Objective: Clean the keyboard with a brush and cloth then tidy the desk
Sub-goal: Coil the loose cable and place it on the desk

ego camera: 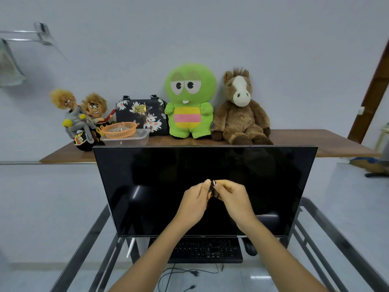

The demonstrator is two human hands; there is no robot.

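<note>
A black keyboard (207, 249) with pale key legends lies flat on the glass bench (328, 226), under the lower edge of a dark monitor (160, 186), a black mouse (249, 248) just beside its right end. Raised before the screen, the left hand (194, 202) and right hand (232, 197) meet, fingers closed together on a small dark object (213, 186), too small to identify.

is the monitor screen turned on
No, the monitor is black and blank, showing only faint reflections, while both hands meet in front of it.
</note>
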